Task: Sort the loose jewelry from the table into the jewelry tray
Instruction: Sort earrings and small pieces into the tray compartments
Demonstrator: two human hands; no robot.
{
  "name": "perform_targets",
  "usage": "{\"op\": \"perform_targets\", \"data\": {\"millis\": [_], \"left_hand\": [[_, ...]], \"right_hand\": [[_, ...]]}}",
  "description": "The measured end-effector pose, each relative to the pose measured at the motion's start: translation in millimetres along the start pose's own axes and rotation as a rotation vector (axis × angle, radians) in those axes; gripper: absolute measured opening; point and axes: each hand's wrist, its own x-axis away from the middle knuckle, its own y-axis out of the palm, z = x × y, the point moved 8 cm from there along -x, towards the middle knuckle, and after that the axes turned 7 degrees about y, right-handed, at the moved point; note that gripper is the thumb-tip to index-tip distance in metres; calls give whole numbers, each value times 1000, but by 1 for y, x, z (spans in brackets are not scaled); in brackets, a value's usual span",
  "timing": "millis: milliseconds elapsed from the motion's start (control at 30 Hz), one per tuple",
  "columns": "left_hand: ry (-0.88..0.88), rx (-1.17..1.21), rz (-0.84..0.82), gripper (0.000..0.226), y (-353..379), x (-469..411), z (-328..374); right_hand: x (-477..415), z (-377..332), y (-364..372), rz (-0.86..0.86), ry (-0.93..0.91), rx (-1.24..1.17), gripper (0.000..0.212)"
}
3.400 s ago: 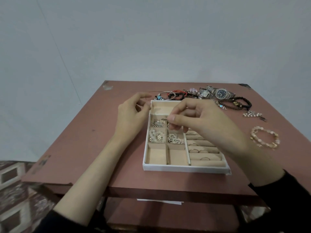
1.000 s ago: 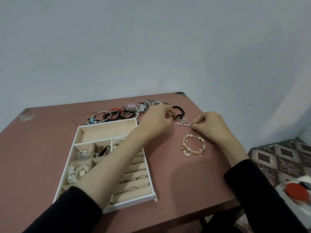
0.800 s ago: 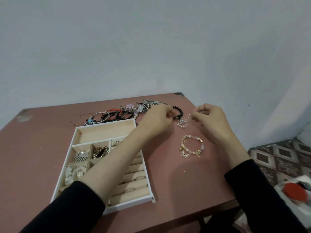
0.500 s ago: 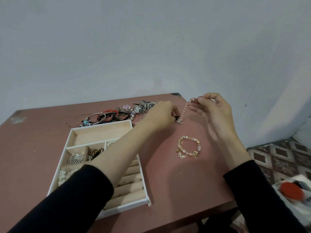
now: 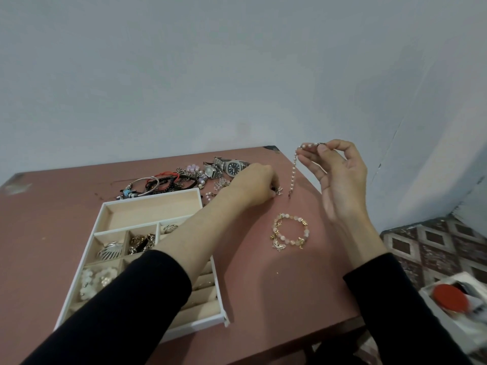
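Head view: the right hand [image 5: 334, 175] pinches a pearl strand [image 5: 292, 175] by its top end. The left hand [image 5: 253, 185], fingers curled, pinches a small charm [image 5: 278, 191].

The right hand [image 5: 340, 180] pinches a pearl strand [image 5: 293, 171] hanging beside the left hand [image 5: 253, 185].

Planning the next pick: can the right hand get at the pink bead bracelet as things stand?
Probably yes: the pink bead bracelet lies uncovered just beside the right hand, nothing between. But its fingers pinch the pearl strand.
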Motion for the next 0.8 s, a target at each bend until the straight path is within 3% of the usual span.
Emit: {"op": "perform_targets", "data": {"millis": [367,800], "left_hand": [[1,-43,9,18,-9,10,1],[-141,419,395,6,-96,97,-38]], "right_hand": [[3,3,6,-33,5,70,14],[28,-7,65,-238,55,11,14]]}}
